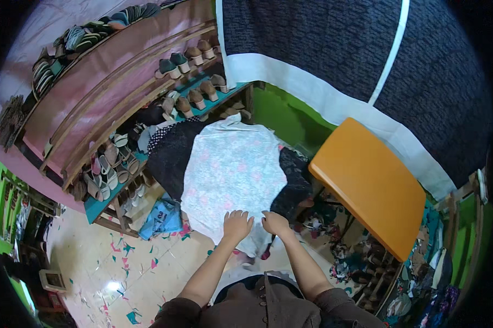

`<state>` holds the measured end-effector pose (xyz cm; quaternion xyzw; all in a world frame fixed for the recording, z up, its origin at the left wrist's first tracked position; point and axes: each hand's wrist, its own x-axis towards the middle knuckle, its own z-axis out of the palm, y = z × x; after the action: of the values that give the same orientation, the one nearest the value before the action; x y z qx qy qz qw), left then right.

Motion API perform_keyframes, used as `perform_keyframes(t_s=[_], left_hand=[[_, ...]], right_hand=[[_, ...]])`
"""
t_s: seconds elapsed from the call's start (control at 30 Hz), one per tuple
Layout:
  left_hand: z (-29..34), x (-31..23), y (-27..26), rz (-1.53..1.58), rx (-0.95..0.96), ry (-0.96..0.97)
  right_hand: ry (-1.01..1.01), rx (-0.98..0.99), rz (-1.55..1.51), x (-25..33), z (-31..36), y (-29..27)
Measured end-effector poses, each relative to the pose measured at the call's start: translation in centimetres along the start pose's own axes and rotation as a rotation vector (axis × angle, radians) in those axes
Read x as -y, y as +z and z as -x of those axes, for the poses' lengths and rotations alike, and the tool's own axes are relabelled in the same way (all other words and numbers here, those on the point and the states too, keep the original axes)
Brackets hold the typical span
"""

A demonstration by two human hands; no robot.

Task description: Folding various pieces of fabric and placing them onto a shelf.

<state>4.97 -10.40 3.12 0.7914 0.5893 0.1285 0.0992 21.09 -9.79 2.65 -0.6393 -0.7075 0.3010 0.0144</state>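
A white cloth (232, 169) with faint pink and blue patches lies spread in front of me, its near end hanging down toward my lap. My left hand (237, 225) rests on its near part, fingers spread apart. Beside it, my right hand (275, 223) touches the cloth near its right edge, the fingertips pointing forward and partly foreshortened. Both hands look open, with nothing lifted in them. Under the cloth, dark fabric (172, 156) shows at the left, and more black fabric (291, 180) at the right. Whatever supports the pile is hidden.
Shoe racks (112, 186) with many shoes stand along the left and back. An orange tabletop (369, 186) rises at the right, above heaped scraps (361, 257). A blue bag (163, 217) lies on the tiled floor (93, 257), among coloured scraps. A dark curtain (312, 44) hangs behind.
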Motion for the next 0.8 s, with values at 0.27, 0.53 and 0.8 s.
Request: perform_keyframes(t_s=[0.27,0.53,0.8], left_hand=[[-2.4,3.9,1.1,0.072,0.178,-0.076],[-8.6,1.1,2.0,0.126,0.218,-0.008],[-13.1,-0.4,3.3,0.104,0.346,-0.090]], right_hand=[[0.047,-0.222,-0.289,0.3,-4.9,2.4],[0.362,-0.223,-0.562,-9.2,-10.8,2.1],[0.618,-0.084,-1.053,-7.3,-14.8,-1.3]])
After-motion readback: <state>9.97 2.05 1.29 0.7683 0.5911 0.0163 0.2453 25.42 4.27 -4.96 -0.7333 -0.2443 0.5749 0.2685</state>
